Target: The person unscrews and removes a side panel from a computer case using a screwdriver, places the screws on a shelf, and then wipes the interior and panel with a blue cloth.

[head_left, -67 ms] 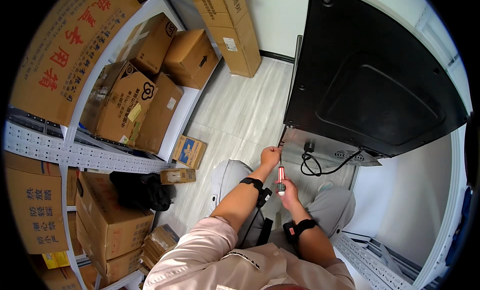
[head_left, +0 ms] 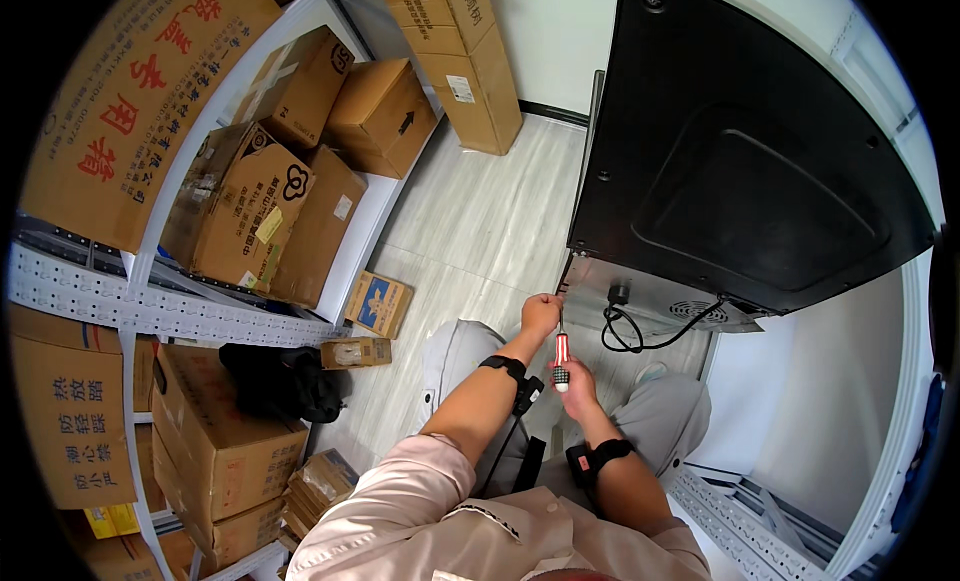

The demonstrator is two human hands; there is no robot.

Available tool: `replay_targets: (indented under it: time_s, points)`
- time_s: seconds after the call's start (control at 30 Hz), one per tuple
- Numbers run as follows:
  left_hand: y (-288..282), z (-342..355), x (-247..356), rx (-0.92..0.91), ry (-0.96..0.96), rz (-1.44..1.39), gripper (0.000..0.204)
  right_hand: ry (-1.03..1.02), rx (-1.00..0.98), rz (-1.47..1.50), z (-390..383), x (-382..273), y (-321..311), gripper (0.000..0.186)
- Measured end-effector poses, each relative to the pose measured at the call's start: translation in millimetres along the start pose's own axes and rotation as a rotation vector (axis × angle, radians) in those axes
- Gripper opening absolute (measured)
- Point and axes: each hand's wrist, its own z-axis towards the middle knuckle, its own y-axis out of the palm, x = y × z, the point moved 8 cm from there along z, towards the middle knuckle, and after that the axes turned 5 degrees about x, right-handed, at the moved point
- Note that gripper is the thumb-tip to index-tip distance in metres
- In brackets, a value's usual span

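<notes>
My right hand grips the red-and-white striped screwdriver, its shaft pointing up at the left end of a bare metal panel on the lower back of a black appliance. My left hand is closed by the shaft's tip at that panel edge; what its fingertips hold is too small to make out. A black power cord loops down from a plug on the panel, right of my hands, beside a round vent.
Shelving with cardboard boxes lines the left. A tall carton leans by the back wall. Small boxes and a black bag lie left of my knees. Pale plank flooring runs between shelf and appliance. White metal framing stands at right.
</notes>
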Motion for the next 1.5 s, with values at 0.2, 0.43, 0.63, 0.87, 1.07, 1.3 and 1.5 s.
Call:
replay_targets:
  time_s: [0.2,0.43,0.63,0.87,1.07,1.3,1.5]
  points:
    - [1.7,7.0,-8.8,-0.023,0.025,-0.054,0.022,-0.203,-0.031,-0.297,-3.4,-6.6,7.4,0.027]
    - [-5.2,-6.7,13.9,0.068,0.081,0.184,0.024,-0.182,0.138,-0.234,-15.0,-19.1,5.1,0.045]
    - [-5.7,4.3,1.6,0.045,0.048,0.091,0.023,-0.14,0.048,-0.006,-3.7,-11.8,0.9,0.033]
    - [-0.7,-5.6,12.3,-0.035,0.017,-0.013,0.021,-0.168,-0.034,-0.226,-1.0,-5.6,7.8,0.038]
    - [2.2,-9.8,11.3,-0.098,-0.056,-0.034,0.019,-0.181,0.031,-0.314,-5.3,-8.3,5.8,0.048]
    - [1.7,-5.5,6.5,-0.174,-0.003,0.069,0.02,-0.146,0.007,-0.42,-9.4,-5.8,8.1,0.051]
    - [4.8,-43.9,42.4,-0.35,-0.058,-0.007,0.014,-0.175,-0.051,-0.434,-10.7,-4.9,3.1,0.052]
